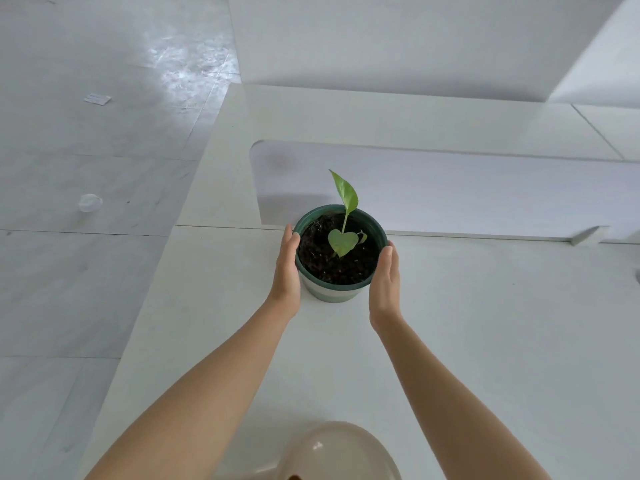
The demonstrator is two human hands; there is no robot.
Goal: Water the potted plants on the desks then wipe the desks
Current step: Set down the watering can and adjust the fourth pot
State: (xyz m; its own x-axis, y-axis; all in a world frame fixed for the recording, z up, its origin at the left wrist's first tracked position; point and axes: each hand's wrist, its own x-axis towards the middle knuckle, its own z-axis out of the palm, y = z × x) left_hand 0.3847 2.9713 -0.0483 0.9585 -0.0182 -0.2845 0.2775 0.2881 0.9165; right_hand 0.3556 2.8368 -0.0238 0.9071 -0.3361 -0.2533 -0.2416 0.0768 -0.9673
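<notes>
A green pot (329, 292) with dark soil and a small plant (343, 216) of two or three green leaves stands on the white desk (485, 323), near its back edge. My left hand (286, 271) presses flat against the pot's left side. My right hand (385, 282) cups the pot's right side. Both hands hold the pot between them. A beige rounded container (339, 452) sits on the desk at the bottom, between my forearms; only its top shows.
A white partition panel (450, 192) rises behind the pot, with a higher white ledge (381, 116) beyond it. The desk's left edge drops to a grey tiled floor (86, 271), where a clear plastic cup (90, 202) and a small paper scrap (97, 99) lie.
</notes>
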